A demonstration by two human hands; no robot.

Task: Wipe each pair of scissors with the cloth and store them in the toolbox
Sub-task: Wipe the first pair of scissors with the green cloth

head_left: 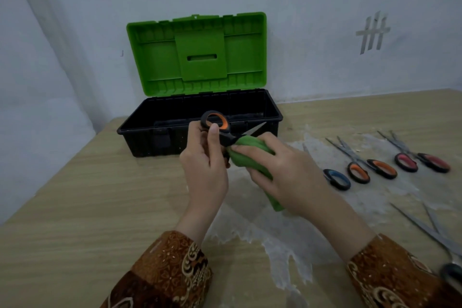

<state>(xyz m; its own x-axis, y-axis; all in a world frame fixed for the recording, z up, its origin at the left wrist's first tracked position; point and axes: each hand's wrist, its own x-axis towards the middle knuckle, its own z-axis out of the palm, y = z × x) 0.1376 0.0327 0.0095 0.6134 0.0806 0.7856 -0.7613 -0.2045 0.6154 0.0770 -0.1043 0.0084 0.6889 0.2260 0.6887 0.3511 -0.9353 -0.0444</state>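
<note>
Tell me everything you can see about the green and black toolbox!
The toolbox looks like plastic: a black rectangular tub with a bright green lid swung fully open, standing upright against the wall. The lid's underside has ribs and a slot. It sits on the wooden table, behind the hands. Its inside looks dark; nothing clear shows there.

Toolbox w/ black base (272,107) & bright green lid (197,52), green cloth (252,155), scissors w/ black-orange handles (215,122), others on the light wood-grain table (87,195) w/ blue (336,179), orange (372,169) & pink-red (422,161) grips, brown-gold batik sleeves (170,272).
</note>
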